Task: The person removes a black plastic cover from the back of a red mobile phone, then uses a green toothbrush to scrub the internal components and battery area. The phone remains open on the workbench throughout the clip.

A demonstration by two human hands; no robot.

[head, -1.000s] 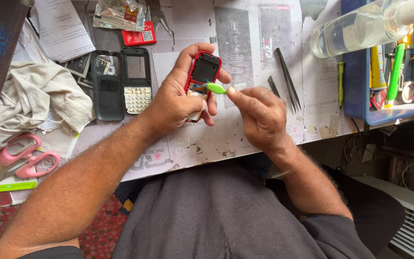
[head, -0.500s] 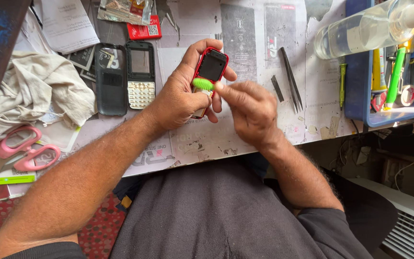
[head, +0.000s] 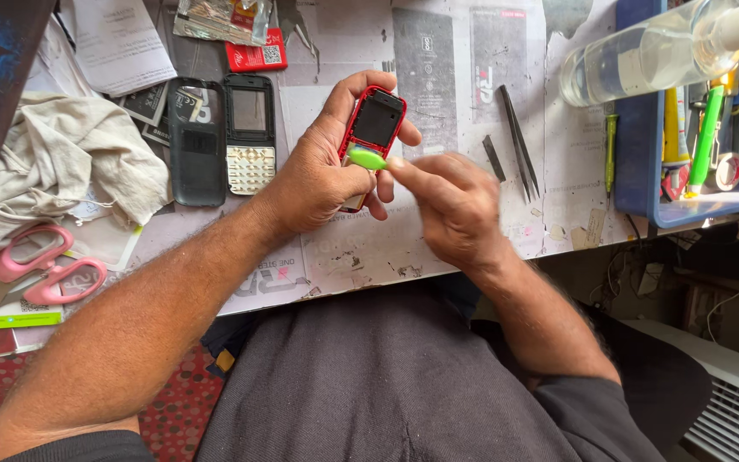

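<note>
Both hands closer now: left hand (head: pixel 322 175) grips red phone (head: pixel 374 128) above the counter (head: pixel 438 248); right hand (head: pixel 455 205), fingers pinched on green pick (head: pixel 367 157), has worked it into the casing edge

Just beyond my left hand (head: pixel 322 175) the paper-covered bench (head: pixel 438 85) lies bare, so I can pass forward there. To its left two phone shells (head: pixel 222 137) lie side by side, close against the wrist line, with a crumpled cloth (head: pixel 53 167) and pink scissors (head: pixel 36 265) farther out. Right of my right hand (head: pixel 451 205) tweezers (head: pixel 519 141) and a small dark strip (head: pixel 493 158) lie near; past them a blue tray (head: pixel 635 128) and a clear bottle (head: pixel 643 56) block the way.
</note>
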